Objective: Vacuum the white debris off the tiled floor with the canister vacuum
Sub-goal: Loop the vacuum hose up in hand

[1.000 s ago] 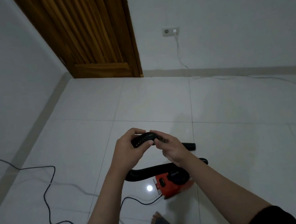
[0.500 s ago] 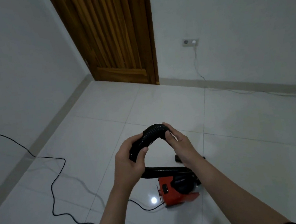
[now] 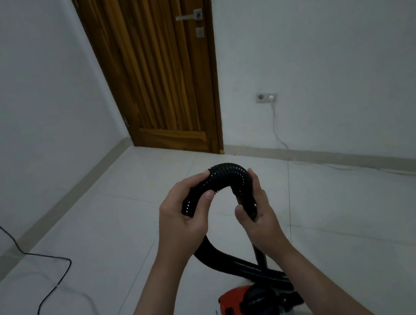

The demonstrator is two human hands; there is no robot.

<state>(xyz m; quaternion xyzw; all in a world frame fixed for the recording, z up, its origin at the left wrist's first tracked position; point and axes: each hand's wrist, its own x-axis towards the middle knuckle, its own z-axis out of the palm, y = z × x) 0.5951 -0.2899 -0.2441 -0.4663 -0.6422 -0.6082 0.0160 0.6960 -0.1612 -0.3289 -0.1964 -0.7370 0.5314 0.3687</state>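
Observation:
A black ribbed vacuum hose (image 3: 226, 174) arches between my hands at chest height. My left hand (image 3: 182, 213) grips the left leg of the arch. My right hand (image 3: 257, 209) holds the right leg, where the hose meets a smooth black tube. The hose loops down to the red canister vacuum (image 3: 245, 311) on the white tiled floor (image 3: 106, 236) just below my right forearm. No white debris shows on the floor in this view.
A black power cord (image 3: 46, 284) snakes across the floor at the left. A wooden door (image 3: 163, 70) stands shut ahead. A white cable (image 3: 277, 132) runs from the wall socket (image 3: 266, 97) along the right baseboard.
Both hands have lifted the hose higher and bent it into a taller arch. My view has tilted up, showing more of the door and less of the floor near my feet.

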